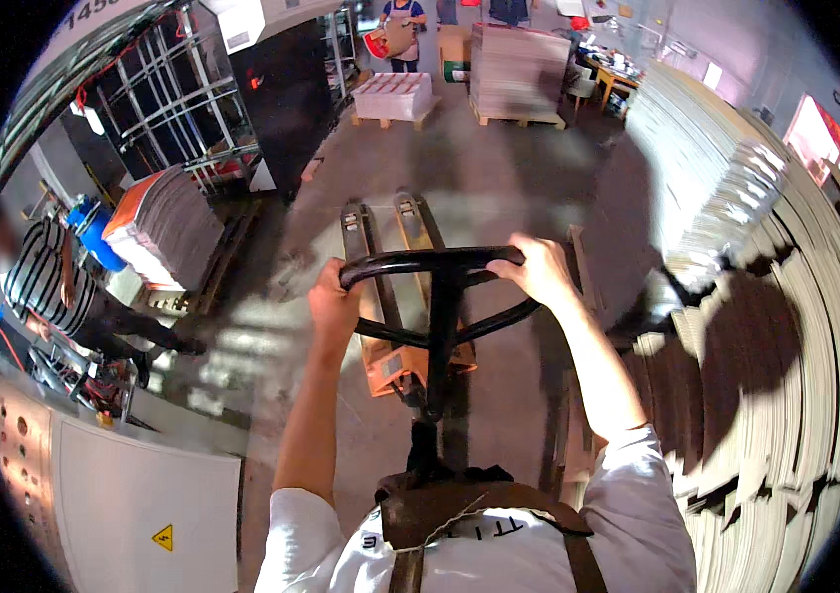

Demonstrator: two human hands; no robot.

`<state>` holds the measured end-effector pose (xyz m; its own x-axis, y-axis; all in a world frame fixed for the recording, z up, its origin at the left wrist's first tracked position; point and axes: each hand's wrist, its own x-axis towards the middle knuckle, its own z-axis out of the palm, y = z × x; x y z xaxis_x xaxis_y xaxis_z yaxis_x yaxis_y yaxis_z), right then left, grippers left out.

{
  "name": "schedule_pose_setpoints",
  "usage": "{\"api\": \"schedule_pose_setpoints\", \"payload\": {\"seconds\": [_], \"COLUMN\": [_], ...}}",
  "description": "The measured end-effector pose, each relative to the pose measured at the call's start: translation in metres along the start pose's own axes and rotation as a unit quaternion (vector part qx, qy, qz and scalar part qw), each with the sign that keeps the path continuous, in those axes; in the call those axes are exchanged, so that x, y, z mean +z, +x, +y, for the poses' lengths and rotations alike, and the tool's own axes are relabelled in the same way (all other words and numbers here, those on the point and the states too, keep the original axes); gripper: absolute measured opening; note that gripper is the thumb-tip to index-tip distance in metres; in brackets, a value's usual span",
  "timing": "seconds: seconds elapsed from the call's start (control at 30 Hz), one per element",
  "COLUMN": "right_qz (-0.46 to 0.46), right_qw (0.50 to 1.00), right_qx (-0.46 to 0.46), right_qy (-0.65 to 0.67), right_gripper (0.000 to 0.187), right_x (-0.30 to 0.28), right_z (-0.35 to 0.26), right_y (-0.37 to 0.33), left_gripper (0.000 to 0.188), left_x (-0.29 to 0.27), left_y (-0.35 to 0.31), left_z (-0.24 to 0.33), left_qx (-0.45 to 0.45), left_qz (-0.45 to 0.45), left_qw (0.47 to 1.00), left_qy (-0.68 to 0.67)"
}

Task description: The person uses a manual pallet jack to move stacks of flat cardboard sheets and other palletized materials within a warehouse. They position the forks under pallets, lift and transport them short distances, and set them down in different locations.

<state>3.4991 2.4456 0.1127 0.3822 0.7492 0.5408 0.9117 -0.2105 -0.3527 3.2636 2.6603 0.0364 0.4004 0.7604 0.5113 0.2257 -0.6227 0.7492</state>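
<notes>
Both my hands grip the black handle (395, 262) of an orange pallet jack (390, 364). My left hand (334, 292) wraps round the left end of the handle's loop. On its right end my right hand (539, 267) is closed, with the arm stretched forward. The handle's dark shaft runs down toward my waist. Beyond it, the jack's two forks (408, 232) point away from me over the floor, with no load on them.
Tall stacks of cardboard sheets (796, 366) line the right side. Ahead stand a loaded pallet (392, 97) and a taller paper stack (519, 74). At left are a stack of sheets (168, 227), a person in a striped shirt (49, 277) and a grey cabinet (143, 494). Another person (402, 35) stands far ahead.
</notes>
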Motion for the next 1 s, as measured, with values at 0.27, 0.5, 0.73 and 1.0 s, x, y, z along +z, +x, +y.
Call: {"api": "schedule_pose_setpoints", "payload": {"seconds": [0.27,0.5,0.73,1.0], "right_qz": [-0.083,-0.106,-0.125,-0.075], "right_qw": [0.994,0.974,0.947,0.943], "right_qx": [-0.023,-0.121,-0.176,-0.204], "right_qy": [0.069,0.157,0.239,0.253], "right_gripper": [0.034,0.033,0.037,0.045], "right_x": [0.060,0.144,0.255,0.354], "right_z": [0.091,0.143,0.159,0.103], "right_y": [0.124,0.278,0.410,0.499], "left_gripper": [0.030,0.026,0.019,0.020], "left_x": [0.069,0.087,0.108,0.064], "left_y": [0.093,0.154,0.219,0.314], "left_z": [-0.043,-0.057,-0.095,-0.217], "left_qx": [0.010,-0.094,-0.106,-0.106], "left_qz": [0.024,0.034,0.123,0.194], "left_qw": [1.000,0.994,0.983,0.955], "left_qy": [0.009,0.046,0.085,0.196]}}
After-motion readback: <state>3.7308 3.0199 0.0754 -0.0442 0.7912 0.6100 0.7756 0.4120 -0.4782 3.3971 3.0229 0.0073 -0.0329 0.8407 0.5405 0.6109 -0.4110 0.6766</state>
